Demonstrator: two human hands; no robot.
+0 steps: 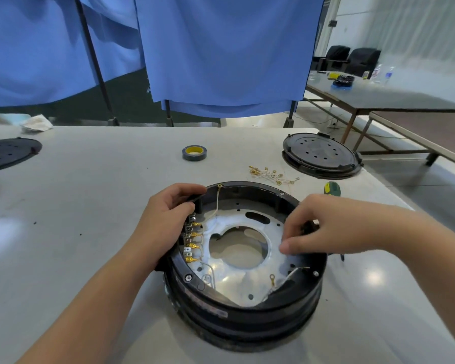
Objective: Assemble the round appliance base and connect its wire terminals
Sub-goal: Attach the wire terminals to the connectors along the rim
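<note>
The round black appliance base (pixel 247 319) sits open-side up near the table's front edge, a silver metal plate (pixel 231 282) with a large centre hole inside it. A row of brass wire terminals (pixel 192 240) lines its inner left wall. White wires with ring terminals (pixel 272 277) lie loose on the plate. My left hand (pixel 166 219) grips the base's left rim, fingers curled over the edge. My right hand (pixel 326 227) grips the right rim, thumb resting inside on the plate.
A roll of tape (pixel 194 152) lies behind the base. Loose spare wires with terminals (pixel 269 174) and a green-yellow screwdriver handle (pixel 332 189) lie at back right. Black round covers rest at the right (pixel 322 155) and left (pixel 8 152). Blue curtains hang behind.
</note>
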